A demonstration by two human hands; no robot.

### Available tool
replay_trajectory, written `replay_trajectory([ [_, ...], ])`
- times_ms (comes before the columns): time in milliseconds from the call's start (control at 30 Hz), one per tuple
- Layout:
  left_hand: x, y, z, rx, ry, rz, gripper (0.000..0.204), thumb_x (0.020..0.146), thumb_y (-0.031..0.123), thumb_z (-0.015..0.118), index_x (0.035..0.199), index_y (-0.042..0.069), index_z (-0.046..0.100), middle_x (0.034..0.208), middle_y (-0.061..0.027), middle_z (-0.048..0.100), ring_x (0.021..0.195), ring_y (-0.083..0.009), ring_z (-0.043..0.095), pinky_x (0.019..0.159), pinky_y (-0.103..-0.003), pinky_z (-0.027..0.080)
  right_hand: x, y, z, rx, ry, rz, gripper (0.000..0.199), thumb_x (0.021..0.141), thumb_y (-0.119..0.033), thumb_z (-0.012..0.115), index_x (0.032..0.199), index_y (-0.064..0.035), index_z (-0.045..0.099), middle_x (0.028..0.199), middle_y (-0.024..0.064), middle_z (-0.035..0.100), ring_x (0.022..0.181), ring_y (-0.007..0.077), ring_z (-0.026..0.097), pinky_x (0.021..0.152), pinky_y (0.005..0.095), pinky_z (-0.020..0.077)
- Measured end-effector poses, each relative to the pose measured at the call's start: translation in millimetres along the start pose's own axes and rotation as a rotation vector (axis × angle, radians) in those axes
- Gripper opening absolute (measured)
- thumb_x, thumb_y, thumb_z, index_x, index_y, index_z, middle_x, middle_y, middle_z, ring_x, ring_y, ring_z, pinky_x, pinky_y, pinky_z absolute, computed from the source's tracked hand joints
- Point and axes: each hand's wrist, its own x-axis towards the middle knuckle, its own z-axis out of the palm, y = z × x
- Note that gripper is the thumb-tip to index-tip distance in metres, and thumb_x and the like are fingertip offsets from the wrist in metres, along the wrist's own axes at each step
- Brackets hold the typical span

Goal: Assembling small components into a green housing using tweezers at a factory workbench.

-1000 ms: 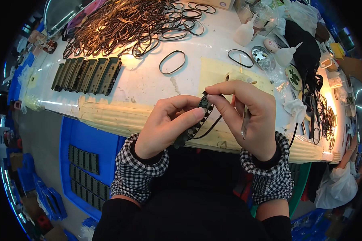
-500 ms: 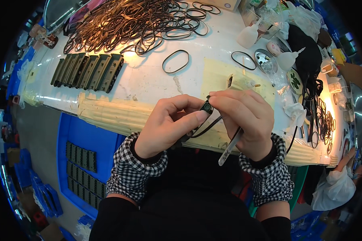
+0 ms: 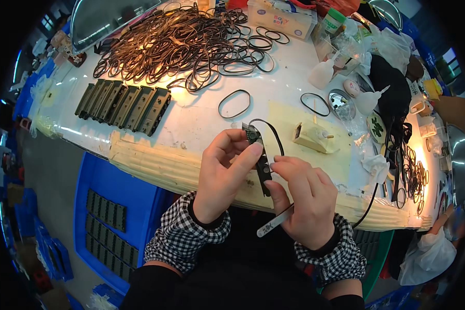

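My left hand (image 3: 219,178) grips a long, narrow dark green part (image 3: 264,173) with a round piece at its far end. A thin black rubber loop (image 3: 275,135) runs over that far end and arcs down to the right. At the side of the part, the fingertips of my right hand (image 3: 310,199) meet the loop's lower end. Tucked in my right palm is a flat silver metal tool (image 3: 275,222), its rounded end sticking out toward the lower left; its other end is hidden by the fingers.
Behind lies a heap of black rubber loops (image 3: 175,49), with one single loop (image 3: 234,104) nearer. Several green parts (image 3: 126,106) stand in a row at left. A tape-covered block (image 3: 313,135) is at right. Below left, a blue bin (image 3: 98,178) holds more parts.
The part has turned from pointing at me to lying lengthwise in view. My right hand has drawn down and away from its far end, and the loop now arcs out to the right.
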Motion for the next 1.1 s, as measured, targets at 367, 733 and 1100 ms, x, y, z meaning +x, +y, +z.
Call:
replay_trajectory([
  [367, 3, -4, 0, 0.098, 0.002, 0.025, 0.034, 0.089, 0.013, 0.070, 0.114, -0.004, 0.054, 0.093, -0.0051, 0.063, 0.085, -0.0076, 0.059, 0.073, -0.022, 0.049, 5, -1, -6, -0.013, -0.005, -0.044, 0.020, 0.075, -0.009, 0.075, 0.090, -0.0055, 0.063, 0.076, 0.0038, 0.054, 0.065, 0.0208, 0.055, 0.056, 0.0312, 0.0425],
  [733, 2, -3, 3, 0.092, -0.003, -0.026, 0.025, 0.090, 0.013, 0.069, 0.107, -0.003, 0.058, 0.090, -0.0045, 0.065, 0.079, -0.0065, 0.059, 0.067, -0.020, 0.050, 4, -5, 12, 0.091, 0.004, 0.007, 0.015, 0.076, -0.007, 0.070, 0.088, -0.0046, 0.061, 0.080, 0.0049, 0.053, 0.067, 0.0210, 0.054, 0.060, 0.0310, 0.0436],
  [1100, 1, 0, 3, 0.179, -0.090, -0.008, 0.027, 0.090, 0.014, 0.069, 0.107, -0.004, 0.059, 0.089, -0.0048, 0.065, 0.076, -0.0053, 0.060, 0.064, -0.020, 0.050, -2, -1, -4, 0.104, -0.186, -0.065, 0.018, 0.076, -0.009, 0.072, 0.091, -0.0050, 0.060, 0.084, 0.0057, 0.053, 0.067, 0.0199, 0.056, 0.059, 0.0306, 0.0459],
])
